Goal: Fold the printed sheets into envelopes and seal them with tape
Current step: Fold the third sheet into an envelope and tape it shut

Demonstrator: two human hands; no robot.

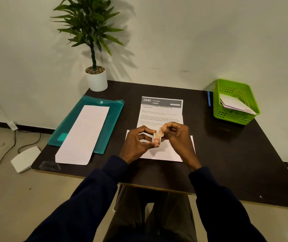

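- Dark navy sleeves (pixel 94 189) reach in from the bottom edge toward a dark table (pixel 227 163), and both hands meet over its near middle.
- Left hand (pixel 136 142) grips a small tape roll (pixel 156 138) between thumb and curled fingers, holding it upright just above the paper.
- Right hand (pixel 176 135) touches the left and pinches the roll's loose end at the top with thumb and forefinger.
- A plain white sheet (pixel 164 152) lies flat on the table beneath both hands.
- Just beyond it lies a printed sheet (pixel 160 110) with a grey header reading "2940 KITCHEN". Its near end is hidden behind the hands, so I cannot tell whether the two are one piece.
- On the left, a teal plastic folder (pixel 111 123) carries a long white folded paper (pixel 83 135) that overhangs its near edge.
- At the far right stands a green basket (pixel 234 117) holding white papers (pixel 235 103), with a blue pen (pixel 209 98) just beside it.
- A potted plant (pixel 96 79) stands at the far left corner.
- On the floor at the left lie a white device (pixel 25 158) and a cable (pixel 3 154).
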